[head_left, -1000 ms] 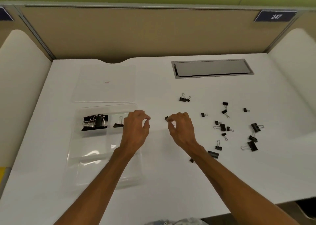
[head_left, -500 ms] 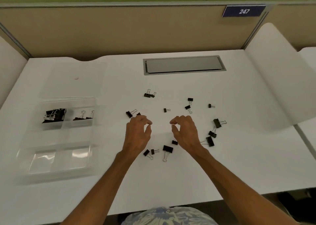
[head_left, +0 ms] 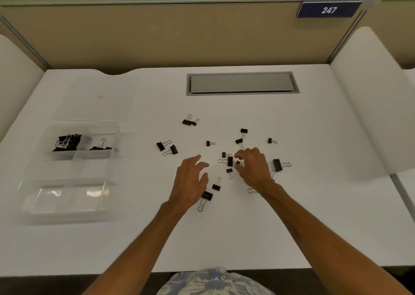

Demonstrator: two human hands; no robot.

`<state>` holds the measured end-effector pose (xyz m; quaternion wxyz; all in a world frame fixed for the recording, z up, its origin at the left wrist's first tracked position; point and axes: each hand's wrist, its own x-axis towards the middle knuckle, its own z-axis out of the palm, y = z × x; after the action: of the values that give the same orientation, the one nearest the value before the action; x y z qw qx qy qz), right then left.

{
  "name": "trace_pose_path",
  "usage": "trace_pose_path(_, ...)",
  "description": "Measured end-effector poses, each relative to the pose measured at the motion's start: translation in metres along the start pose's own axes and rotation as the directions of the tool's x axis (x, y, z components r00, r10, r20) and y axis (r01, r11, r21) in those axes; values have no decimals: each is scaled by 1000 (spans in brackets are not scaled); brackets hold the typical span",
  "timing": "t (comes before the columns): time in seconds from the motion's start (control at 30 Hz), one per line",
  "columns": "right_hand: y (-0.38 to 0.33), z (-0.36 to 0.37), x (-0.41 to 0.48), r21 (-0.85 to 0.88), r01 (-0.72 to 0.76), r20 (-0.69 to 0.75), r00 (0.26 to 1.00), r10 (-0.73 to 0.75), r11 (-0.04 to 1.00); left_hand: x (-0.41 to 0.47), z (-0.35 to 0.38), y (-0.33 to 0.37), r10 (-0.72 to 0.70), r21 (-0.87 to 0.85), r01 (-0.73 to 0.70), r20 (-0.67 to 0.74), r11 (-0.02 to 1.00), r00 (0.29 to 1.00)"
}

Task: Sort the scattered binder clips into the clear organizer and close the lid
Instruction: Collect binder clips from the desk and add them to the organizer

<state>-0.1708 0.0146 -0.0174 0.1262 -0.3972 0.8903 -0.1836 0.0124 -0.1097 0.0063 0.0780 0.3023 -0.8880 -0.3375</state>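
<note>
Several black binder clips [head_left: 229, 161] lie scattered across the middle of the white desk [head_left: 224, 234]. The clear organizer [head_left: 65, 205] stands at the left with its lid [head_left: 96, 99] lying open behind it. Large clips [head_left: 67, 142] fill its back left compartment, and medium clips [head_left: 101, 147] sit in the one beside it. My left hand [head_left: 190, 183] hovers over the scatter with fingers spread, holding nothing; a large clip [head_left: 206, 196] lies at its palm edge. My right hand [head_left: 254, 171] is curled, its thumb and fingers pinching a small clip [head_left: 237, 162].
A grey cable hatch [head_left: 242, 83] is set into the desk at the back. A tan partition with a blue plate reading 247 [head_left: 329, 9] closes the far side. White side panels [head_left: 368, 106] stand at both sides.
Both hands have moved away from the organizer, right, into the scattered clips. My left hand's fingers have spread open. My right hand has closed in on a small clip.
</note>
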Motion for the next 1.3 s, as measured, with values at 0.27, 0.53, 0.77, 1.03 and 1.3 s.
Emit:
trace_pose_path(0.27,-7,12,21,-100,50,90,995,-41,994,5,2,-16,-25,7,25,7,1000,1000)
trace_pose_path(0.53,-1,17,24,-132,21,47,999,-15,991,10,-5,-31,-53,10,53,9,999,999)
trace_pose_path(0.77,-2,19,4,-104,-7,-85,996,-2,995,7,-10,-38,-81,14,81,33,997,996)
trace_pose_path(1.03,-64,37,-46,15,494,319,821,-472,869,-4,-12,-46,-104,9,104,9,995,995)
trace_pose_path(1.3,-61,51,-49,-99,596,340,773,-536,797,-16,-10,-49,-107,-28,107,8,994,994)
